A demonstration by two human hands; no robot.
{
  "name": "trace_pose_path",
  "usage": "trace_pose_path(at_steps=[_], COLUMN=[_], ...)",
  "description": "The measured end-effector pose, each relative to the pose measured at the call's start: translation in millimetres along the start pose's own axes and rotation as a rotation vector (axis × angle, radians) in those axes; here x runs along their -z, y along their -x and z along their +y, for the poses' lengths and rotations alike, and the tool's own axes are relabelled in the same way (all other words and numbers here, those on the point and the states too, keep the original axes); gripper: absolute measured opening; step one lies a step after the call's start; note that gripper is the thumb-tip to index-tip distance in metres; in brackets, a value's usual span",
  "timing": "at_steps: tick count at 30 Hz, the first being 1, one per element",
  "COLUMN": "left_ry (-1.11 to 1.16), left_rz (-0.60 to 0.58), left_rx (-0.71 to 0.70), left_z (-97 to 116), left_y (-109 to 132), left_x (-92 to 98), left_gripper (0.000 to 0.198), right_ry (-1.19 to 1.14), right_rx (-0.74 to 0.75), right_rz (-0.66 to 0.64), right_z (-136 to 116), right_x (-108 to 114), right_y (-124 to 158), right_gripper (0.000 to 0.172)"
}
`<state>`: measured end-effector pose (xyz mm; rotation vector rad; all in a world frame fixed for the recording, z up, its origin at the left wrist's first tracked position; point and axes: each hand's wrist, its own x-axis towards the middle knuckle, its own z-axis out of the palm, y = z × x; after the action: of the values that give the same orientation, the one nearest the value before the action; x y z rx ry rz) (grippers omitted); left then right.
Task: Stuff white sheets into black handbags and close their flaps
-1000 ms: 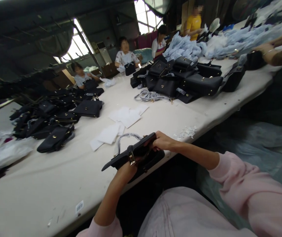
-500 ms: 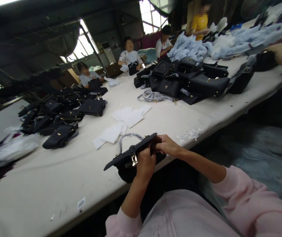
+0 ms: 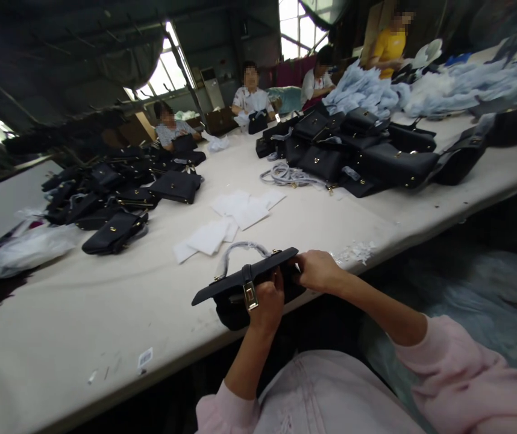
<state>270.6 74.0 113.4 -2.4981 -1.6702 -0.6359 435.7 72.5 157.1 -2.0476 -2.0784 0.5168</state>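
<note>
A black handbag (image 3: pixel 231 286) is at the near table edge, its flap lifted. Its handle (image 3: pixel 244 246) is wrapped in pale grey covering and arches up on the far side. From the strap at the front hangs a gold-coloured clasp (image 3: pixel 250 296). My left hand (image 3: pixel 268 304) is closed on the bag's front under the flap, fingers partly hidden. At the bag's right end, my right hand (image 3: pixel 319 271) is closed with bent fingers at the flap's corner; a tiny white spot shows by its fingertips.
White sheets (image 3: pixel 213 235) lie beyond the bag, and white scraps (image 3: pixel 358 252) to its right. Black handbags are heaped at left (image 3: pixel 114 232) and at back right (image 3: pixel 322 163), beside wrapped straps (image 3: pixel 285 175). A barcode label (image 3: pixel 145 358) lies near the front edge. Several co-workers sit or stand around the table.
My right hand has drawn back from under the flap toward the bag's right end. The flap lies a little flatter. My left hand keeps its hold, and the whole view has shifted slightly.
</note>
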Motion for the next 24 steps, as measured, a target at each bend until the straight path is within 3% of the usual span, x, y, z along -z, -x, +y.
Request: trace_pose_path(at_steps=[8, 13, 16, 18, 20, 22, 24], left_ry=[-0.015, 0.073, 0.349, 0.617, 0.79, 0.826, 0.773], left_rz=[0.411, 0.484, 0.446, 0.339, 0.277, 0.303, 0.356], left_rx=[0.119, 0.32, 0.488, 0.568, 0.608, 0.617, 0.626], left_z=[-65, -96, -106, -108, -107, -104, -104], left_y=[27, 31, 25, 19, 15, 16, 22], left_x=[-0.4, 14.4, 20.4, 21.7, 20.2, 16.8, 11.8], left_gripper=[0.036, 0.028, 0.026, 0.03, 0.037, 0.04, 0.041], right_ry=[-0.002, -0.021, -0.064, -0.205, -0.486, -0.84, -1.136], right_rx=[-0.022, -0.011, -0.002, 0.026, 0.101, 0.182, 0.225], right_rz=[0.025, 0.059, 0.091, 0.097, 0.093, 0.125, 0.177], right_z=[2, -5, -2, 11, 31, 49, 59], right_x=[5, 10, 8, 0, -15, -36, -60], right_y=[-3, -2, -6, -12, -18, -18, -11], right_gripper=[0.031, 0.025, 0.02, 0.019, 0.023, 0.037, 0.062])
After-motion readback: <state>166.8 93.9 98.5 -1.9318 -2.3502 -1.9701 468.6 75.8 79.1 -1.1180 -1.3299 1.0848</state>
